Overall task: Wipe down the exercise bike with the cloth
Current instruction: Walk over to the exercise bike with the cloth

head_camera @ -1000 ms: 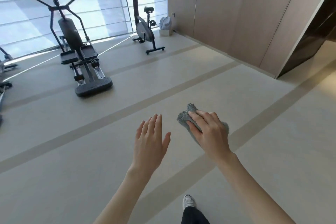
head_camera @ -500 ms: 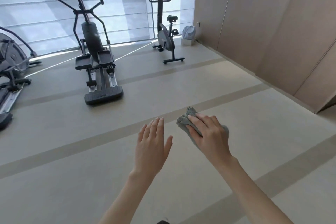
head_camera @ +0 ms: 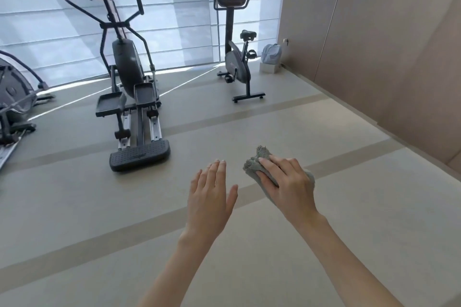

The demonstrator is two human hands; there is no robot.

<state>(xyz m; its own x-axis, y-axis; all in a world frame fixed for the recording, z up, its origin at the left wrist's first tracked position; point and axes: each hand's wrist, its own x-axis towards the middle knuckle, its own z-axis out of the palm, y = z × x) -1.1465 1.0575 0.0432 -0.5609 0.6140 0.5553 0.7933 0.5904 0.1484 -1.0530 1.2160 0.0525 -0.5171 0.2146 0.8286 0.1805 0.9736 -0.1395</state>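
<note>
A dark upright exercise bike (head_camera: pixel 237 62) stands far ahead near the window and the right wall, with its console and handlebars at the top. My right hand (head_camera: pixel 287 182) grips a bunched grey cloth (head_camera: pixel 254 164), which sticks out past my fingers. My left hand (head_camera: pixel 212 197) is held out flat beside it, palm down, fingers straight, holding nothing. Both hands hover over the bare floor, well short of the bike.
A large black elliptical trainer (head_camera: pixel 124 77) stands ahead on the left, its rear pad nearest me. Part of another machine (head_camera: pixel 12 97) shows at the left edge. A light blue bag (head_camera: pixel 271 53) sits on a small box by the wood-panelled wall (head_camera: pixel 374 45).
The view has swung left and moved forward, so the bike and elliptical look larger and nearer. Both hands keep the same pose, the cloth still in my right hand.
</note>
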